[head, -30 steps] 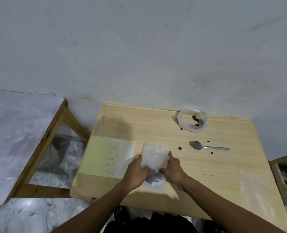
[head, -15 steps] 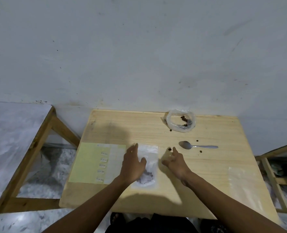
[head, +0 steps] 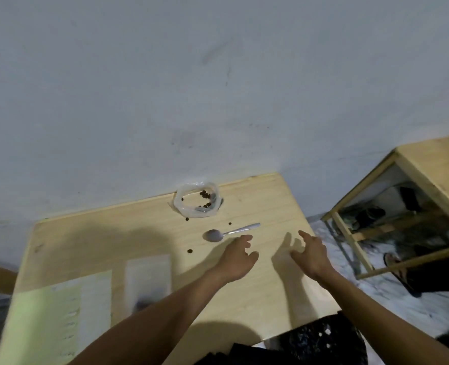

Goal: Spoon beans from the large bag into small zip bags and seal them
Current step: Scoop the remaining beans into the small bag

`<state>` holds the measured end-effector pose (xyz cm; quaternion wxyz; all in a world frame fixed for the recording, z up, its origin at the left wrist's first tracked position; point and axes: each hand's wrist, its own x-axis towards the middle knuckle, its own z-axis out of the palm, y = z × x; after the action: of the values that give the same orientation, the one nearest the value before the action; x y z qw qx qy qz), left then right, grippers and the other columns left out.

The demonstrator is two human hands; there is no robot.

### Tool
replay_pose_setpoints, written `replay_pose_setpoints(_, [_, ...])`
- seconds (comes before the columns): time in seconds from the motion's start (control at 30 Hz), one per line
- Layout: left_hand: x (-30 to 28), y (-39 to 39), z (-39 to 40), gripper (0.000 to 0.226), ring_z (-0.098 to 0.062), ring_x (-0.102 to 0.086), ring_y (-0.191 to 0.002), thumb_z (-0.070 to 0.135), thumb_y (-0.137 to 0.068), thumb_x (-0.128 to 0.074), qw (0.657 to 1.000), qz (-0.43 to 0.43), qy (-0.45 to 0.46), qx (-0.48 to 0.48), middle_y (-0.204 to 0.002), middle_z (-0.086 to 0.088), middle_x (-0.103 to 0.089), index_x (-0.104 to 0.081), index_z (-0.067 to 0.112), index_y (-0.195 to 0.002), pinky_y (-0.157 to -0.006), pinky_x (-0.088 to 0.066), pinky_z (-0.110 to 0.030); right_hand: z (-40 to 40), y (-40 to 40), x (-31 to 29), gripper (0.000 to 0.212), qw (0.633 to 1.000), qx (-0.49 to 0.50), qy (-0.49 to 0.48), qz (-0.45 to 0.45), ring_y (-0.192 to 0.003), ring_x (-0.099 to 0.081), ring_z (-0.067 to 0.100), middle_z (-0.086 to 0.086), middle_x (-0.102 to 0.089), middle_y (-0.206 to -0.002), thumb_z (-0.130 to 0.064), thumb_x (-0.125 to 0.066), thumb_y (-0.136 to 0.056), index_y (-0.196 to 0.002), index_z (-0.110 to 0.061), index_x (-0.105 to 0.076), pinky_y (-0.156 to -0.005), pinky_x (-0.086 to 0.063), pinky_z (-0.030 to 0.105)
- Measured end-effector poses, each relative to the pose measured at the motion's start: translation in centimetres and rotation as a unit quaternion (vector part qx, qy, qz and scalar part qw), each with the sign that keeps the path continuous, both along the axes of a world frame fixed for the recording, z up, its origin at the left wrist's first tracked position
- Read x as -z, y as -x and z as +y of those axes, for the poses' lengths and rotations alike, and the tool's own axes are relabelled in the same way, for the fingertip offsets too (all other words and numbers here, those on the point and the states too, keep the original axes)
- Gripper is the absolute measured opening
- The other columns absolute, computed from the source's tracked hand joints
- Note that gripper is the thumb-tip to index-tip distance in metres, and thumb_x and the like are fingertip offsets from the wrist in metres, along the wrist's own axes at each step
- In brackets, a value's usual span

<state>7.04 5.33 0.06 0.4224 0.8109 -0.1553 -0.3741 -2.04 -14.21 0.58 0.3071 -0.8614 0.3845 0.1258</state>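
Hands empty above a pale wooden table (head: 257, 293), seen from a head camera looking down. Left hand (head: 237, 259) stretched forward with fingers loosely spread, holding nothing, fingertips just short of a metal spoon (head: 227, 232) lying flat, bowl to the left and handle angled up to the right. Right hand (head: 311, 252) hovering to the right near the table's edge, fingers likewise spread and relaxed, gripping nothing.

Beyond the spoon, against the grey wall (head: 191, 88), the large bag (head: 197, 199): clear plastic with its mouth rolled down into a ring, probably so a spoon can dip in easily, only a few dark beans left inside. Several loose beans (head: 189, 251) scattered on the wood around spoon and bag, likely spilled while scooping.

Nearer the body and to the left, a small zip bag (head: 148, 280) lying flat with a dark clump of beans at its near end, released and set aside, so apparently filled; whether its zip is closed, impossible to tell through the blur. Left of it, a pale green sheet (head: 41, 322) partly covered by clear plastic, possibly spare bags.

Off to the right, a second wooden table (head: 434, 167) with clutter beneath.
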Motion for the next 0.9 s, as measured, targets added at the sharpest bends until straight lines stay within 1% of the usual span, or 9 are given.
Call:
replay_pose_setpoints(0.13, [1.3, 1.1, -4.1, 0.048, -0.015, -0.061, -0.093, 0.027, -0.089, -0.056, 0.996, 0.089, -0.008, 0.010, -0.118, -0.003, -0.066, -0.052, 0.016, -0.136, -0.077, -0.047, -0.023, -2.8, 2.5, 0.7, 0.071, 0.997, 0.051, -0.007, 0.056, -0.130, -0.037, 0.041, 0.020, -0.036, -0.143, -0.024, -0.060, -0.090, -0.152, -0.015, -0.027, -0.102, -0.040, 0.043])
replay_pose_setpoints(0.2, [1.8, 1.5, -5.4, 0.044, -0.017, -0.062, -0.090, 0.025, -0.088, -0.057, 0.991, 0.134, -0.013, 0.006, -0.107, 0.001, -0.066, -0.054, 0.014, -0.130, -0.078, -0.051, -0.027, -3.3, 3.2, 1.5, 0.070, 0.995, 0.069, -0.023, 0.073, -0.127, -0.038, 0.041, 0.020, -0.038, -0.138, -0.026, -0.062, -0.089, -0.149, -0.014, -0.030, -0.100, -0.042, 0.044])
replay_pose_setpoints(0.3, [2.1, 2.0, -6.7, 0.016, -0.020, -0.057, -0.083, 0.021, -0.085, -0.059, 0.985, 0.174, -0.018, -0.006, -0.096, 0.000, -0.058, -0.055, 0.026, -0.100, -0.077, -0.051, -0.031, -3.3, 3.2, 2.0, 0.067, 0.991, 0.110, -0.040, 0.067, -0.125, -0.041, 0.041, 0.019, -0.037, -0.136, -0.025, -0.066, -0.087, -0.146, -0.014, -0.035, -0.098, -0.046, 0.045])
replay_pose_setpoints(0.37, [2.4, 2.2, -7.4, 0.018, -0.019, -0.053, -0.082, 0.020, -0.083, -0.061, 0.981, 0.194, -0.008, -0.021, -0.096, -0.003, -0.054, -0.049, 0.032, -0.088, -0.076, -0.046, -0.030, -3.2, 3.1, 2.5, 0.067, 0.989, 0.128, -0.046, 0.053, -0.125, -0.041, 0.040, 0.020, -0.038, -0.136, -0.026, -0.067, -0.087, -0.146, -0.015, -0.037, -0.098, -0.046, 0.047])
replay_pose_setpoints(0.53, [2.5, 2.4, -7.7, 0.054, -0.017, -0.060, -0.088, 0.019, -0.087, -0.062, 0.966, 0.244, 0.004, -0.089, -0.098, -0.001, -0.062, -0.045, 0.017, -0.139, -0.088, -0.052, -0.031, -3.4, 2.9, 3.2, 0.057, 0.975, 0.194, -0.110, -0.006, -0.117, -0.050, 0.039, 0.021, -0.045, -0.134, -0.025, -0.067, -0.088, -0.138, -0.014, -0.044, -0.095, -0.048, 0.048])
replay_pose_setpoints(0.63, [2.6, 1.9, -7.3, 0.030, -0.015, -0.057, -0.079, 0.017, -0.092, -0.061, 0.969, 0.206, 0.045, -0.128, -0.092, -0.001, -0.062, -0.060, 0.013, -0.122, -0.077, -0.051, -0.031, -3.1, 2.0, 1.9, 0.023, 0.956, 0.206, -0.184, -0.094, -0.087, -0.060, 0.027, 0.017, -0.061, -0.109, -0.016, -0.068, -0.090, -0.107, -0.008, -0.056, -0.074, -0.051, 0.037])
replay_pose_setpoints(0.7, [1.6, 1.0, -6.7, 0.010, -0.013, -0.055, -0.073, 0.019, -0.095, -0.059, 0.969, 0.164, 0.080, -0.166, -0.084, 0.003, -0.063, -0.068, 0.018, -0.098, -0.071, -0.047, -0.029, -2.8, 0.8, 0.1, 0.017, 0.950, 0.171, -0.233, -0.122, -0.070, -0.052, 0.020, 0.014, -0.058, -0.087, -0.013, -0.069, -0.090, -0.090, -0.009, -0.053, -0.064, -0.042, 0.032])
replay_pose_setpoints(0.77, [0.2, -0.6, -5.7, 0.012, -0.011, -0.055, -0.074, 0.022, -0.096, -0.059, 0.972, 0.108, 0.103, -0.182, -0.080, 0.006, -0.063, -0.066, 0.024, -0.086, -0.073, -0.047, -0.029, -2.3, -0.8, -2.0, 0.017, 0.942, 0.126, -0.273, -0.149, -0.069, -0.052, 0.019, 0.011, -0.056, -0.081, -0.012, -0.068, -0.090, -0.089, -0.006, -0.052, -0.066, -0.041, 0.032])
replay_pose_setpoints(0.9, [-3.6, -4.8, -2.3, 0.009, -0.009, -0.059, -0.078, 0.024, -0.096, -0.058, 0.985, -0.025, 0.102, -0.138, -0.087, 0.008, -0.065, -0.065, 0.025, -0.090, -0.070, -0.046, -0.023, 0.0, -4.1, -6.5, 0.016, 0.938, 0.008, -0.288, -0.193, -0.074, -0.064, 0.013, 0.006, -0.068, -0.084, -0.016, -0.067, -0.092, -0.100, -0.003, -0.068, -0.067, -0.048, 0.023])
